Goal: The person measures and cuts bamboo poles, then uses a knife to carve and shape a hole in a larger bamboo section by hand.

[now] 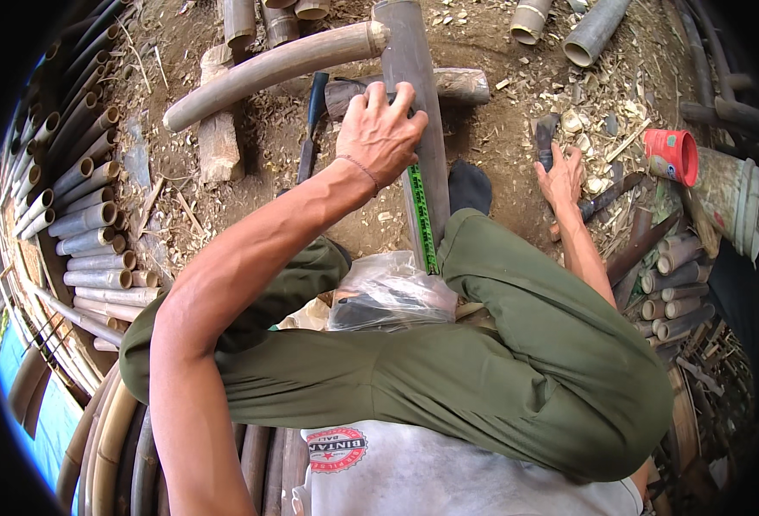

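My left hand [381, 133] lies over a thick grey-brown bamboo pole [407, 52], fingers curled at its left side. A green printed strip [423, 224], looking like a measuring tape or ruler, runs along the pole from below that hand to my lap. Something dark shows by the left fingertips, mostly hidden. Out to the right, my right hand [561, 179] is low over the ground, its thumb and fingers about a dark-handled tool [546, 136] whose kind I cannot make out. Left of the pole stands a dark-handled blade [310, 120].
A curved bamboo piece [276, 73] meets the pole, above a wooden block [220, 142]. A short log [464, 86] lies across beneath the pole. Stacked bamboo [91, 219] lines the left. At right are a red cup [671, 156], a pale bucket [731, 198] and cut bamboo [679, 275].
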A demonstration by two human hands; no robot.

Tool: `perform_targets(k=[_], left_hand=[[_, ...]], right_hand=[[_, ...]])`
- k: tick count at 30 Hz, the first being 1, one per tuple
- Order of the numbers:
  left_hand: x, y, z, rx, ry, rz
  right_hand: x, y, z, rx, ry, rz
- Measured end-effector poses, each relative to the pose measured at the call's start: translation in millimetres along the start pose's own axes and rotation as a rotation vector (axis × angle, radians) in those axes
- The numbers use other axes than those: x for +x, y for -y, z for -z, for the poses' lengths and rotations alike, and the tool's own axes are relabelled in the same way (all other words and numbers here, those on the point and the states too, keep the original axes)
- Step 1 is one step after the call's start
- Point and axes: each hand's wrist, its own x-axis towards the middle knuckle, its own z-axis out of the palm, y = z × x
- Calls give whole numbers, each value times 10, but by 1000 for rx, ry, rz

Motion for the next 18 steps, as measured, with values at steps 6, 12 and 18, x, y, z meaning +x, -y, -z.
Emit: perform_targets(k=[6, 12, 18], left_hand=[[131, -134, -82, 117, -80, -28], [27, -21, -118, 64, -46, 1], [-63, -31, -117, 13, -12, 44]], right_hand=[[31, -71, -74, 126, 19, 10], [-8, -93, -96, 217, -38, 17], [-49, -29, 119, 319, -29, -106]])
